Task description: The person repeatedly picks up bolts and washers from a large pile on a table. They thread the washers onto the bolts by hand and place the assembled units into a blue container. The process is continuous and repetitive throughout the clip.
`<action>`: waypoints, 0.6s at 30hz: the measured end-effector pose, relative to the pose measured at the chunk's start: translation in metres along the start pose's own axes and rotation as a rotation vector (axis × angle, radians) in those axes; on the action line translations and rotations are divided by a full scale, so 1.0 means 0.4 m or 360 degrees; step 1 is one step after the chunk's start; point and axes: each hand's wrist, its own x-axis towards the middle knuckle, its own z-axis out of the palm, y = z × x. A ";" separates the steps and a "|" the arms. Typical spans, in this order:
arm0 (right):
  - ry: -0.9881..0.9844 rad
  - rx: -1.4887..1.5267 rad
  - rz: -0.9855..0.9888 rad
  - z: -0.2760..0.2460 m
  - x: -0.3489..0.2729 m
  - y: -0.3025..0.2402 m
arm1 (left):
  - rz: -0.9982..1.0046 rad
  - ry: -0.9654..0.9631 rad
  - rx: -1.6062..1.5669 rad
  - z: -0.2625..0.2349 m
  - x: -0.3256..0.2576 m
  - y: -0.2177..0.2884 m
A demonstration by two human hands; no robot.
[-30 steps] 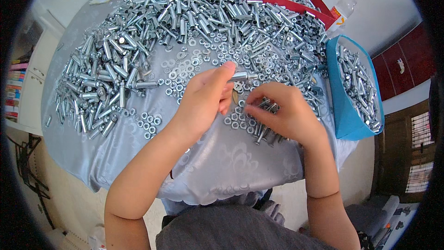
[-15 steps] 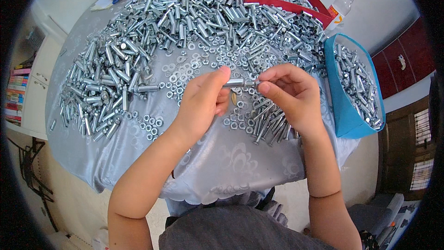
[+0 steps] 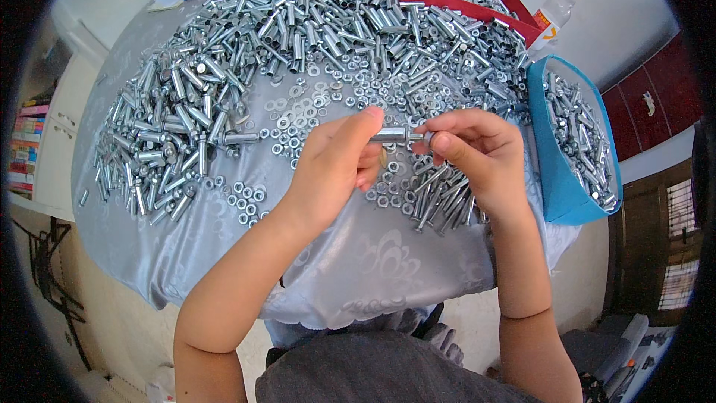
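My left hand (image 3: 335, 157) is closed round the sleeve of a shiny metal expansion bolt (image 3: 391, 135), held level above the table with the thumb along its top. The thinner threaded end points right. My right hand (image 3: 481, 157) pinches that end between thumb and fingers; a small piece there could be a nut or a washer, mostly hidden by the fingertips. Below the hands lie loose hex nuts (image 3: 385, 200) and a bundle of long thin bolts (image 3: 444, 198). Flat washers (image 3: 291, 104) are scattered beyond my left hand.
Metal sleeves (image 3: 298, 19) are heaped along the far side, and assembled expansion bolts (image 3: 168, 127) at the left. A red box (image 3: 477, 0) and a blue fabric bin (image 3: 556, 186) hold more hardware. A plastic bottle (image 3: 556, 11) stands behind. A silvery cloth (image 3: 373, 276) covers the round table.
Both hands and the bolt have shifted slightly right in the picture, as has most of the tabletop near them. My right fingertips still grip the bolt's end, with the fingers slightly rearranged.
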 end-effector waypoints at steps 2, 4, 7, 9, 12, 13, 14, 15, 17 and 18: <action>-0.0086 0.0055 0.0043 -0.005 -0.002 0.005 | -0.0046 -0.0011 0.0021 0.000 -0.006 0.001; -0.0116 0.0081 0.0046 -0.011 0.000 0.008 | -0.0090 -0.0019 0.0010 0.005 -0.003 0.003; -0.0131 0.0123 -0.0008 -0.013 0.003 0.022 | -0.0154 -0.0042 -0.0066 0.009 -0.004 0.006; -0.0181 0.0183 -0.0044 -0.014 0.003 0.030 | -0.0189 -0.0118 -0.0151 0.005 -0.003 0.001; -0.0298 0.0179 0.0272 -0.022 -0.001 0.004 | -0.0228 -0.0127 -0.0157 0.006 -0.008 0.008; -0.0310 0.0180 0.0285 -0.022 -0.002 0.004 | -0.0217 -0.0146 -0.0151 0.005 -0.008 0.005; -0.0322 0.0180 0.0298 -0.022 -0.003 0.004 | -0.0206 -0.0166 -0.0144 0.002 -0.008 0.002; -0.0334 0.0184 0.0307 -0.024 0.000 0.003 | -0.0194 -0.0185 -0.0134 0.000 -0.005 0.003; -0.0414 0.0284 0.0284 -0.032 0.001 0.013 | -0.0267 -0.0243 -0.0105 0.008 -0.007 0.003; -0.0455 0.0332 0.0268 -0.034 0.000 0.016 | -0.0300 -0.0273 -0.0089 0.011 -0.008 0.004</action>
